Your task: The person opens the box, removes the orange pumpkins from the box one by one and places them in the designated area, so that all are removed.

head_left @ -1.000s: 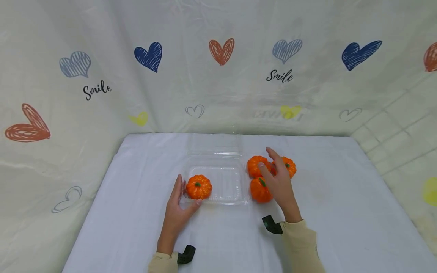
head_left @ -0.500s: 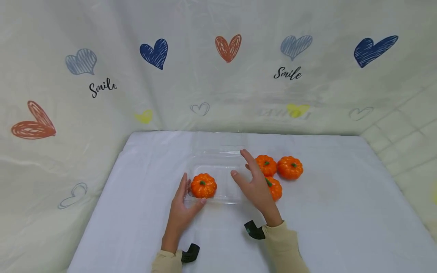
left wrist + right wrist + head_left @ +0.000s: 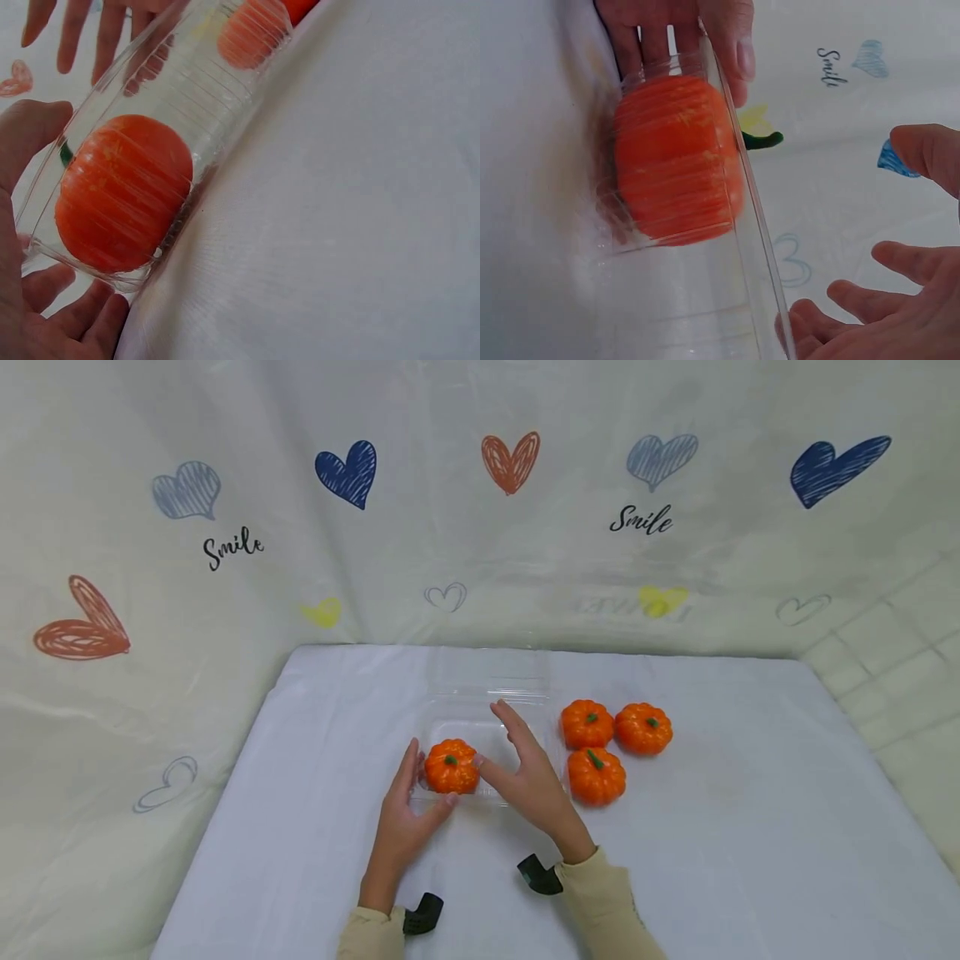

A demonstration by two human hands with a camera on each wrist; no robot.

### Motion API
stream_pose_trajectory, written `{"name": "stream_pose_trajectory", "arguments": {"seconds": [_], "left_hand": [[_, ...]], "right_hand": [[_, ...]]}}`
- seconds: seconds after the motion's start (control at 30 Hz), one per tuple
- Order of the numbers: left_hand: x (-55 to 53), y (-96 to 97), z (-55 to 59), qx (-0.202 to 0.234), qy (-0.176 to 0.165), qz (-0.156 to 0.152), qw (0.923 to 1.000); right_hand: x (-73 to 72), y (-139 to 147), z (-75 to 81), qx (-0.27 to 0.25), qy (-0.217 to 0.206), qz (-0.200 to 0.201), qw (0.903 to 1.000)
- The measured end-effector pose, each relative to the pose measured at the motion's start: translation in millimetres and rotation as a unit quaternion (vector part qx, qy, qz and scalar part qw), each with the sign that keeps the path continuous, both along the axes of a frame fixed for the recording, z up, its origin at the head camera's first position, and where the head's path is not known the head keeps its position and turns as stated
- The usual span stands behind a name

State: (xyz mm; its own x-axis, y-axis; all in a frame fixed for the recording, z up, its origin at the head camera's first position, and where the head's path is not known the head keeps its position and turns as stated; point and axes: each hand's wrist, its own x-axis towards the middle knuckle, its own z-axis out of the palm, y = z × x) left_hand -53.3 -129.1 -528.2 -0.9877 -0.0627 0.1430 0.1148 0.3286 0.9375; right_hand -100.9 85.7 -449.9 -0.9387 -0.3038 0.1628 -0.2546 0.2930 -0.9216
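A clear plastic container (image 3: 491, 802) lies on the white cloth with its lid (image 3: 487, 670) folded back. An orange toy pumpkin (image 3: 451, 767) with a green stem sits in its left end. My left hand (image 3: 401, 827) holds the container's front left corner, the thumb at the front rim and the fingers along the left side. Over the container's right half hovers my right hand (image 3: 534, 787), fingers spread and nothing between them. Its thumb overlaps the pumpkin's right edge in the head view. Through the clear wall, the left wrist view shows the pumpkin (image 3: 124, 195) up close.
To the right of the container stand three more toy pumpkins in a cluster: one at the back (image 3: 587, 724), one further right (image 3: 643, 728) and one in front (image 3: 596, 777). A curtain (image 3: 420, 527) printed with hearts hangs behind the table (image 3: 720, 843).
My right hand has moved left from above the pumpkin cluster to over the container, uncovering the three pumpkins. The left hand keeps its place at the corner. The head view has shifted slightly.
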Motion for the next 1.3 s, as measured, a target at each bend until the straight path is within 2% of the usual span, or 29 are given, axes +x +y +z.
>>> {"name": "stream_pose_trajectory", "arguments": {"seconds": [0.17, 0.5, 0.83, 1.1, 1.3], "left_hand": [[-1.2, 1.7, -0.4, -0.007, 0.001, -0.002, 1.0000], [-2.7, 3.9, 1.4, -0.015, 0.012, -0.009, 0.9998], [-2.9, 4.1, 1.1, -0.010, 0.010, -0.010, 0.9999], [-1.9, 2.9, 0.6, -0.005, 0.004, -0.008, 0.9999], [-1.3, 0.0, -0.7, -0.011, 0.006, -0.006, 0.9999]], "right_hand": [[1.2, -7.0, -2.7, 0.017, -0.010, 0.015, 0.9997], [-4.6, -10.9, -6.5, 0.056, -0.002, 0.062, 0.9965], [-10.0, -16.6, -12.5, 0.089, -0.043, 0.110, 0.9891], [-13.0, -23.2, -15.8, 0.104, -0.055, 0.105, 0.9875], [-12.5, -25.8, -16.1, 0.090, -0.052, 0.090, 0.9905]]}}
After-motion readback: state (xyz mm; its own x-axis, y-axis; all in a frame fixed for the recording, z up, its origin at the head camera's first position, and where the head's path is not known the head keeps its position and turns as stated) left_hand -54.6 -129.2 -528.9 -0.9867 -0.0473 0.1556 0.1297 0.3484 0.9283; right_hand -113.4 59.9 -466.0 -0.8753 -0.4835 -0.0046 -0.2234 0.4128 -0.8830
